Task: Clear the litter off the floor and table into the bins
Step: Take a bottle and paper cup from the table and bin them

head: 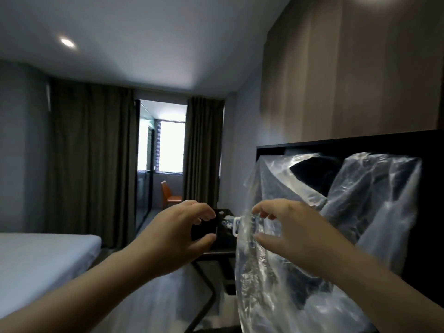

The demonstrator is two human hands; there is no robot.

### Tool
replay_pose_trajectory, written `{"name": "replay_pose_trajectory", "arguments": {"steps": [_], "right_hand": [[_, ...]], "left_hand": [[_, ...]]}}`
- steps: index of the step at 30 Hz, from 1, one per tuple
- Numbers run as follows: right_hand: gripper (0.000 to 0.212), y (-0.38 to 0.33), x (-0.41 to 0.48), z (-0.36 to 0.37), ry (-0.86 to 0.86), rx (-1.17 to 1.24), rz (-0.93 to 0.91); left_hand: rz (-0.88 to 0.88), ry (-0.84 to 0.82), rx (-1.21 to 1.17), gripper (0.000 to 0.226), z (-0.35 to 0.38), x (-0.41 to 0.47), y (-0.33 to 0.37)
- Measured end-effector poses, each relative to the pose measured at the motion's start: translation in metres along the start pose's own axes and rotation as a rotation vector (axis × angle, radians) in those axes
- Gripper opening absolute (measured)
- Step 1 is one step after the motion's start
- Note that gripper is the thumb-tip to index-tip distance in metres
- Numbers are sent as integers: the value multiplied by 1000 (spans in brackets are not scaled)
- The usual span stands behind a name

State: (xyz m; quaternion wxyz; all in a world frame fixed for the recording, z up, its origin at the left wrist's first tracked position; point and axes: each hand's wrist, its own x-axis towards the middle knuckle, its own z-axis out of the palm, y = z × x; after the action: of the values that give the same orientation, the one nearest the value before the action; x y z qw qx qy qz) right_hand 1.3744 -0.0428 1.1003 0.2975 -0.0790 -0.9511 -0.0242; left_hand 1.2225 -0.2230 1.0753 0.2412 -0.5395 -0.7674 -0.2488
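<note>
Obs.: person is standing in a bedroom w/ both arms raised fwd. Right grip (pixel 295 239) is pinching the near edge of a clear plastic bag (pixel 271 296) betw. thumb and fingertips. The film is billowing up and to the right of that grip, mouth partly gaping, motion-blurred.

Left grip (pixel 177 234) is hovering just left of the right one, fingers curved, thumb apart, holding nothing. The dark patch inside its curl is the tabletop (pixel 224 239) behind it, not a held item.

Assessment: left grip is prob. lining up to catch the opposite edge. The bag is likely being held high and slack to shake its mouth open, as a liner or as a collecting sack; cannot tell which.

Litter: small pale bits (pixel 228 219) are lying on the tabletop, beyond and betw. the two grips, well apart from both. Floor (pixel 153 296) is showing below the left grip, too blurred to check for litter. Bins are not appearing in view. Bed (pixel 43 255) is sitting far left of the left grip.

Risk: thin film is liable to slip from a one-sided pinch.
</note>
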Motion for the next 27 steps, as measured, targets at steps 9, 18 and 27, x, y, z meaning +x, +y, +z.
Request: {"name": "replay_pose_trajectory", "arguments": {"steps": [9, 18, 27], "right_hand": [[44, 79, 74, 66, -10, 68, -57], [44, 107, 160, 161, -88, 97, -115], [42, 71, 272, 290, -170, 131, -93]], "left_hand": [[-92, 19, 18, 36, 67, 62, -49], [-212, 4, 30, 34, 123, 96, -147], [-266, -29, 6, 37, 155, 116, -310]]}}
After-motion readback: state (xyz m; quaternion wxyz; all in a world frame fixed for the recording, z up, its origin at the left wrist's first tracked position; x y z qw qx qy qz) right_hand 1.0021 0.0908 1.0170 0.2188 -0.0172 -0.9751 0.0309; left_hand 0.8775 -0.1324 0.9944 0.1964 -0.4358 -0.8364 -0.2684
